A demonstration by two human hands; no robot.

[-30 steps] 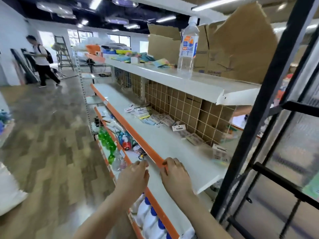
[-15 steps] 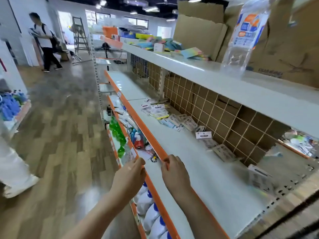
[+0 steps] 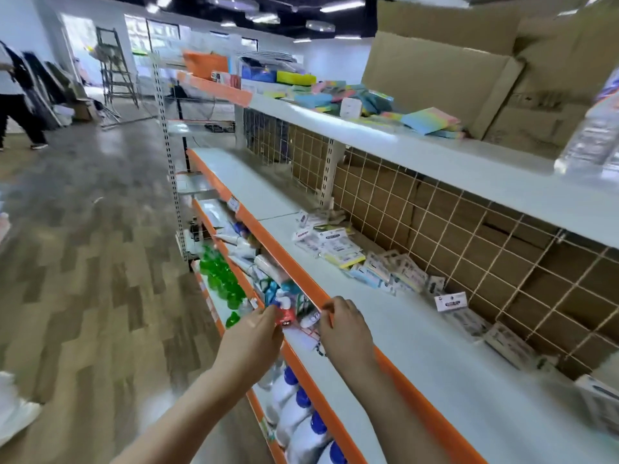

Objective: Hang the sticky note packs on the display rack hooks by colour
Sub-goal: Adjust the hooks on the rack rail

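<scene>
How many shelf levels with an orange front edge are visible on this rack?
3: the middle shelf at the hands, the lower shelf with bottles, and a far upper shelf. More may be hidden.

both forearms outstretched, left hand [image 3: 256, 336] and right hand [image 3: 346, 328] loosely curled

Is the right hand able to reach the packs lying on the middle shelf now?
Probably yes: the right hand is at the shelf's orange edge, and only bare shelf lies between it and the packs.

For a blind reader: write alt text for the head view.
Two bare hands, left hand and right hand, rest at the orange front edge of a white middle shelf; sticky note packs lie along its wire-grid back.
</scene>
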